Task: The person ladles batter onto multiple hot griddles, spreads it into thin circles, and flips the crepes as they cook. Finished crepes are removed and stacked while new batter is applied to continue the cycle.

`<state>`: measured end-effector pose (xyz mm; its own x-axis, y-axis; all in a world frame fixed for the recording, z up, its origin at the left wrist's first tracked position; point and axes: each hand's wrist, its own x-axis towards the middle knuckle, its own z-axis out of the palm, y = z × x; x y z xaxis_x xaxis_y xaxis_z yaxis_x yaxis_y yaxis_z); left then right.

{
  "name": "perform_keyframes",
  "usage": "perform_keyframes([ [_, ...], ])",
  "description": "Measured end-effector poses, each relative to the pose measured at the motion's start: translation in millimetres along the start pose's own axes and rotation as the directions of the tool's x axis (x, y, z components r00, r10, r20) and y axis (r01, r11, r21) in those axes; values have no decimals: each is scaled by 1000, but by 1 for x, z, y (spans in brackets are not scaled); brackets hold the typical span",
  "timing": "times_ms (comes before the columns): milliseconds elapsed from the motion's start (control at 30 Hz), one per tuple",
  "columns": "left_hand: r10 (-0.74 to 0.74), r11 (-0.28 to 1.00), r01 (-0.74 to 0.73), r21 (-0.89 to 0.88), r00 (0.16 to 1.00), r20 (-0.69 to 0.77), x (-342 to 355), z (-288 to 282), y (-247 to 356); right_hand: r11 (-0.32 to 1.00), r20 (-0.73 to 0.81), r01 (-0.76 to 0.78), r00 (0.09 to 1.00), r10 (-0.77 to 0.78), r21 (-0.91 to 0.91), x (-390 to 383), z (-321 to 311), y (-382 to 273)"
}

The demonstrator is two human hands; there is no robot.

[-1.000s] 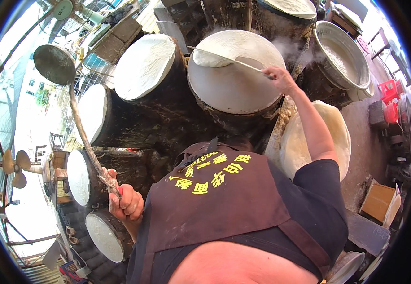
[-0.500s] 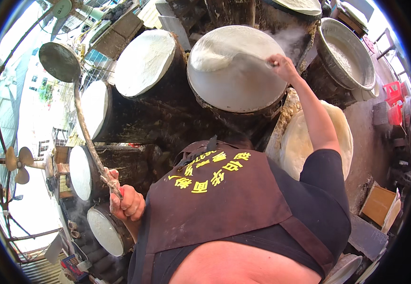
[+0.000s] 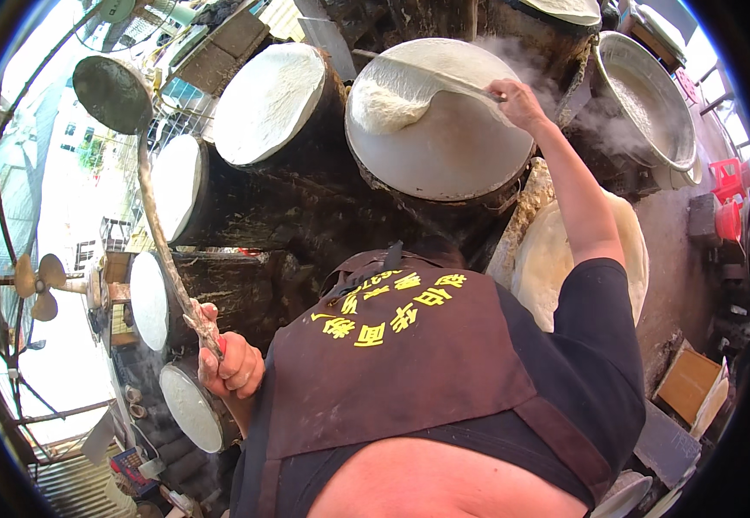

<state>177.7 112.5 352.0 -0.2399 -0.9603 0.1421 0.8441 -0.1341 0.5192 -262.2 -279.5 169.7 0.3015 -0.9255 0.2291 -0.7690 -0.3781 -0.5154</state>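
Note:
My left hand is closed round the crusted handle of a long ladle, whose dark bowl is raised at the upper left. My right hand grips one end of a long, thin flat scraper. The scraper reaches leftward over a large round griddle, seen nearly edge-on. Pale wet batter is heaped along the scraper on the griddle's left and far part. A thin whitish film covers the nearer surface. Steam drifts beside my right hand.
Several more round griddles, including one covered white, stand on dark drums at my left. A large metal pot of pale liquid steams at the far right. Near my right arm lies a thick round pale sheet. A fan stands far left.
The scraper has turned from showing its broad face to nearly edge-on, and its tip now reaches farther left. My right hand has moved slightly away from me. The left hand still holds the ladle.

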Motion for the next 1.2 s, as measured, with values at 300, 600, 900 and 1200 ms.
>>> perform_keyframes([
  [300, 14, 998, -17, -54, 999, -50, -1, -1, -6, 995, 282, -51, 959, 24, 91, -11, -46, 11],
  [600, 23, 999, -26, -45, 997, -72, -2, 12, -12, 980, 404, 145, 895, -188, 135, -12, -42, -4],
  [900, -69, 990, 62, -126, 996, -52, 18, -10, -11, 986, 320, -11, 947, -44, 167, -60, -45, 8],
  [1200, -92, 978, 86, -192, 996, -20, 7, -58, 11, 755, 198, -409, 912, 359, 513, -207, -46, -78],
])
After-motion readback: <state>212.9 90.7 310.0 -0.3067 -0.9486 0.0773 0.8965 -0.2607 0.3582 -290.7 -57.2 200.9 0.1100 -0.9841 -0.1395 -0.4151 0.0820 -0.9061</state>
